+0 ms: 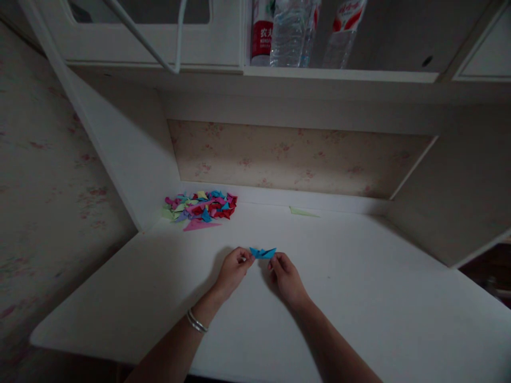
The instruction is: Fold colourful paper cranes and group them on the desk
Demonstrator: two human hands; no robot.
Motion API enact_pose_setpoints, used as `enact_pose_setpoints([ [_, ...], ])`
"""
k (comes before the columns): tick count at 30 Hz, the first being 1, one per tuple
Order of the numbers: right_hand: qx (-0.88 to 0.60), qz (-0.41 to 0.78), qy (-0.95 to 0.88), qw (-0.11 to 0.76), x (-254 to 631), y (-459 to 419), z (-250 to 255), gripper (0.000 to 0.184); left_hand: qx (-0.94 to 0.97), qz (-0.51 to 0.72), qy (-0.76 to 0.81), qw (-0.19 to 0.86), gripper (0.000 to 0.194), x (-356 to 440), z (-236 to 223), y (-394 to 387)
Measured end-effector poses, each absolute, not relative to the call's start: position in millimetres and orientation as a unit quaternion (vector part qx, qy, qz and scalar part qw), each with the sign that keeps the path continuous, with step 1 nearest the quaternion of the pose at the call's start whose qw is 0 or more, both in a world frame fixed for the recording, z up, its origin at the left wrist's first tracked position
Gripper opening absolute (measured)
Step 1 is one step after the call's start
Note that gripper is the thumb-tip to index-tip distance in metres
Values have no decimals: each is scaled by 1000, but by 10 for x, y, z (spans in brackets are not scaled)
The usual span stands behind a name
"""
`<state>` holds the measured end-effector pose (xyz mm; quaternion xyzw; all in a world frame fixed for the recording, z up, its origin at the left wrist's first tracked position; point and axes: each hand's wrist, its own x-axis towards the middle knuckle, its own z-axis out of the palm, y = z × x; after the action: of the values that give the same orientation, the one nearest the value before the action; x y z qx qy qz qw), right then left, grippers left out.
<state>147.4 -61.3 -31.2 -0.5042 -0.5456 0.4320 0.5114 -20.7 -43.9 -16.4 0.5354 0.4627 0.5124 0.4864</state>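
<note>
A small blue folded paper boat [262, 254] is held level just above the middle of the white desk [359, 298]. My left hand [235, 268] pinches its left end between thumb and fingertips. At the other end, the thumb and curled fingers of my right hand [285, 274] grip the paper. Its pointed tips rise at both sides, with a small peak between them. Beyond my left hand lies a pink folded paper piece [200, 225], in front of a pile of colourful folded paper pieces [207, 205].
A pale green folded paper strip [303, 211] lies near the desk's back edge. Overhead, a shelf [339, 75] carries several plastic bottles [288, 34]. White side panels [123, 143] flank the desk, and a bent white bar [147, 45] hangs at the upper left.
</note>
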Motion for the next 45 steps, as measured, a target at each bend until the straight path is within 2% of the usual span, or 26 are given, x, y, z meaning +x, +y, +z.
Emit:
enact_pose_setpoints([
  [28, -496, 467, -517, 519, 1459, -617, -291, 37, 544, 494, 477, 482, 27, -206, -112, -470],
  [45, -501, 449, -534, 512, 1469, -624, -274, 39, 537, 497, 474, 489, 25, -208, -130, -455],
])
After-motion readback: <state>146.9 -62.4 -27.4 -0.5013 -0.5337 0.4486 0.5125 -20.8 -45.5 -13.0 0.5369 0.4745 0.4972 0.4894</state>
